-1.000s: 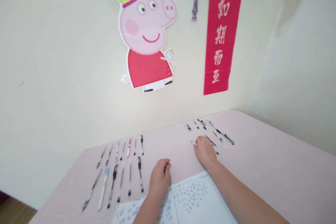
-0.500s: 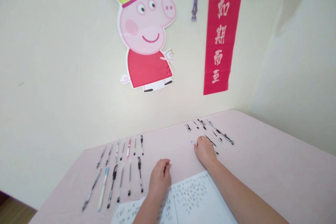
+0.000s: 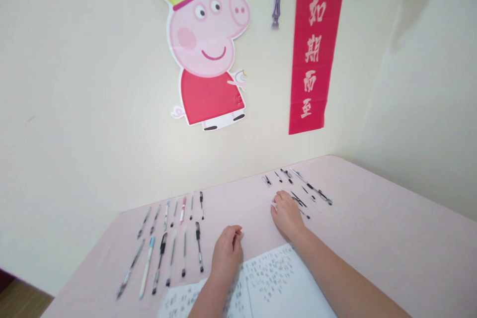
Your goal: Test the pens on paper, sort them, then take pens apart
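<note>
My right hand (image 3: 286, 214) rests on the table at the right, fingers curled down around a small pale thing (image 3: 274, 204). Most of that thing is hidden, so its kind is unclear. Beside these fingers lie black pen parts (image 3: 299, 199), and behind them a small capped piece (image 3: 266, 180). Over the top edge of the open notebook (image 3: 283, 283), my left hand (image 3: 227, 251) stays with its fingers bent together; whether anything sits in them is hidden. To its left, a black-capped pen (image 3: 199, 247) is the closest of two rows of pens.
Among the rows are a blue-capped pen (image 3: 147, 268) and a pink pen (image 3: 183, 210). A long silver-and-black pen (image 3: 313, 187) lies far right. The pink table (image 3: 391, 238) meets the wall, which bears a pig cutout (image 3: 212, 94) and a red banner (image 3: 312, 69).
My right hand has shifted slightly left and now covers more of the small pale thing. More of the black parts show to its right. My left hand has not moved.
</note>
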Demonstrator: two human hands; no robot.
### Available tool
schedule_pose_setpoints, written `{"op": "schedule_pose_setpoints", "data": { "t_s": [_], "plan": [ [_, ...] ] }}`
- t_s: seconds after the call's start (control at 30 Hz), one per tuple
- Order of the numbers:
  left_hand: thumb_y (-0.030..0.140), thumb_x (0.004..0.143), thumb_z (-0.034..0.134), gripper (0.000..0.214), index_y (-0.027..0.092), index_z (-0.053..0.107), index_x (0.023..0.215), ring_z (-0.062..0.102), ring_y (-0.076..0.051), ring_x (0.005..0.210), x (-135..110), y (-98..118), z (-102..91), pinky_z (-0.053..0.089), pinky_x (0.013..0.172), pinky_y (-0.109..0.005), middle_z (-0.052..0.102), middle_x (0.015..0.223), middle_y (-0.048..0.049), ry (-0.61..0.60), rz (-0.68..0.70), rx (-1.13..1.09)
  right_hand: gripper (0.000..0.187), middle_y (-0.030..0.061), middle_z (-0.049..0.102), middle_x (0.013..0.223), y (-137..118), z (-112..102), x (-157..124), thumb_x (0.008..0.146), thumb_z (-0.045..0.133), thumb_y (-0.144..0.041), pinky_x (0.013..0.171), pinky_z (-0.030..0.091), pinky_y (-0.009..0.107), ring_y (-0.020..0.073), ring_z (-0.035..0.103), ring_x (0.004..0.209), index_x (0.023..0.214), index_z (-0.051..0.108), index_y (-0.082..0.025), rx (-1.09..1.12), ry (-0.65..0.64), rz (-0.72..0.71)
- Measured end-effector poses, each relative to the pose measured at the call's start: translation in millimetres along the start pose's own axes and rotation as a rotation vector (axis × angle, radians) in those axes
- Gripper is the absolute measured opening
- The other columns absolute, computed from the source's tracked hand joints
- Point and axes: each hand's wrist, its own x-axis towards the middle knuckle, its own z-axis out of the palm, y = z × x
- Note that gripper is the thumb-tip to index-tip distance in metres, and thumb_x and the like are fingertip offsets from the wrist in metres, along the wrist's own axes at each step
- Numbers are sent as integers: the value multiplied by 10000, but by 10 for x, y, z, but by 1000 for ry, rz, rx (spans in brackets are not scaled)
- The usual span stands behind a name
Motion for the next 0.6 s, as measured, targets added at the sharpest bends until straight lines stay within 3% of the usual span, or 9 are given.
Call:
{"op": "schedule_pose_setpoints", "data": {
  "t_s": [0.1, 0.23, 0.4, 0.6],
  "plan": [
    [193, 800, 420, 196, 180, 584, 906, 584, -177, 807, 2, -1, 0, 446, 759, -328, 624, 850, -53, -1, 8, 6, 189, 142, 524, 1172, -255, -88, -65, 788, 463, -114, 1001, 276, 352, 236, 404, 1150, 930, 588, -120, 121, -49, -143],
    [182, 801, 407, 209, 176, 585, 911, 584, -179, 815, -1, 12, 1, 448, 761, -328, 627, 857, -59, 4, 20, 17, 149, 94, 587, 984, -614, -199, -229, 799, 460, -134, 863, 380, 296, 198, 505, 971, 865, 593, -146, 217, -278, -346],
    [124, 793, 380, 261, 153, 584, 953, 571, -181, 865, -9, 35, -44, 442, 801, -332, 622, 913, -77, -5, 45, 141, 178, 71, 587, 873, -801, -200, -399, 839, 409, -179, 675, 384, 262, 167, 554, 771, 880, 581, -153, 157, -437, -337],
    [134, 801, 411, 280, 120, 622, 985, 509, -241, 986, 26, 59, -261, 373, 903, -387, 595, 986, -123, 98, 59, 621, 171, 62, 613, 851, -759, -136, -383, 835, 421, -194, 659, 358, 245, 158, 564, 767, 853, 588, -158, 188, -477, -371]
  ]
}}
